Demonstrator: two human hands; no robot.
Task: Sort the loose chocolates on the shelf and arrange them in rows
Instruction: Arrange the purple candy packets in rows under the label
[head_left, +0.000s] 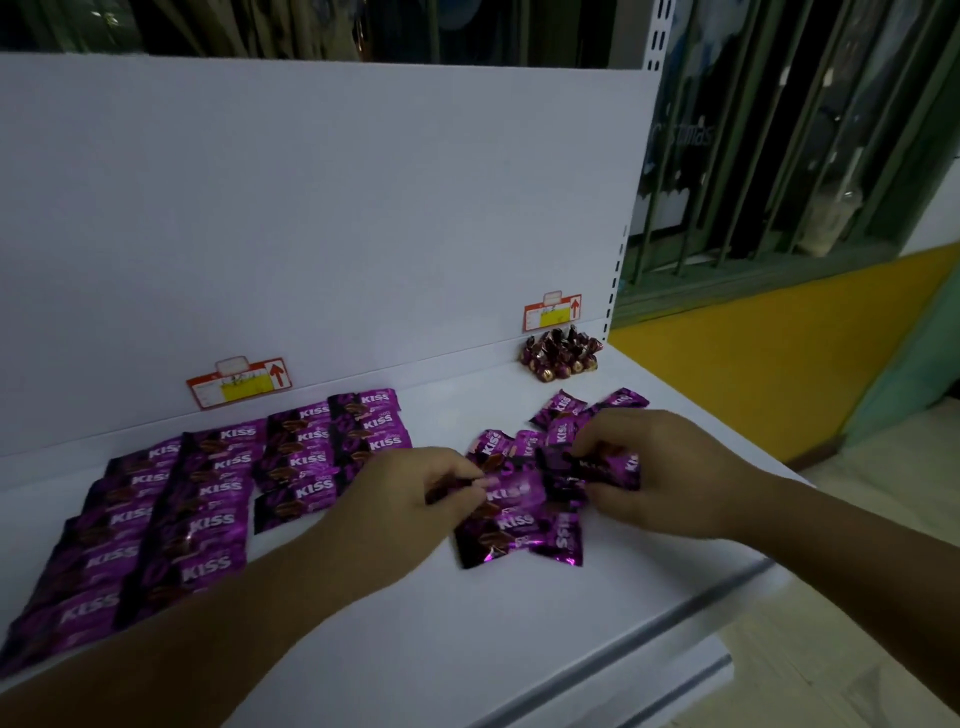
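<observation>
Purple KISS chocolate packets lie in several neat rows (208, 499) on the left part of the white shelf (395, 623). A loose heap of the same packets (524, 525) sits right of centre. My left hand (415, 493) pinches one packet at the heap's left edge. On the heap's right side, my right hand (649, 467) grips another packet (613, 467) by its upper edge. More loose packets (566, 410) lie just behind my right hand.
A small pile of round foil-wrapped chocolates (561, 356) sits at the back right against the white back panel. Two red and yellow price tags (239, 382) (551, 310) hang on that panel. The shelf's front edge (675, 618) runs diagonally at the right, with floor beyond.
</observation>
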